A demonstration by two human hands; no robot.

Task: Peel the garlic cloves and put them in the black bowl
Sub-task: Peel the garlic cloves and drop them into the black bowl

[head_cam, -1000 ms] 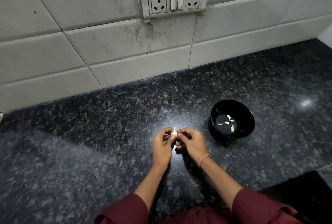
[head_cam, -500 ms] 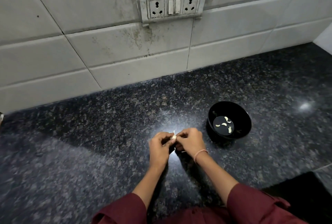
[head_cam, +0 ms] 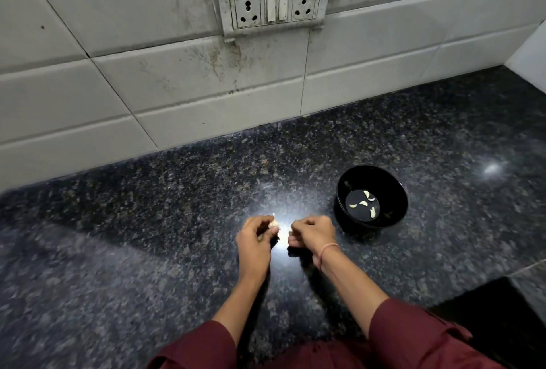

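Two hands are held close together low over the dark speckled tabletop (head_cam: 147,221), with a narrow gap between them where a bright patch of light is reflected. A garlic clove (head_cam: 274,223) is gripped between the curled fingers and thumb of the left hand (head_cam: 254,240), and its thin pale tip is pointed up and away from the person. The right hand (head_cam: 311,235) is held just beside it, apart from the clove, with its fingers curled inward. A small pale speck is seen at its fingertips, but it cannot be told whether a scrap of skin is pinched there or nothing is held.

A black bowl (head_cam: 396,188) is set upright on the tabletop just to the right of the right hand, near it but not touching. Several peeled cloves (head_cam: 363,203) are scattered on its flat bottom. A thin pink band (head_cam: 328,249) is worn on the right wrist, and both forearms are covered lower down by maroon sleeves (head_cam: 413,336). Behind the tabletop, a stained socket panel (head_cam: 274,8) is fixed to the pale tiled wall (head_cam: 88,96), with two switches placed between its two sockets.
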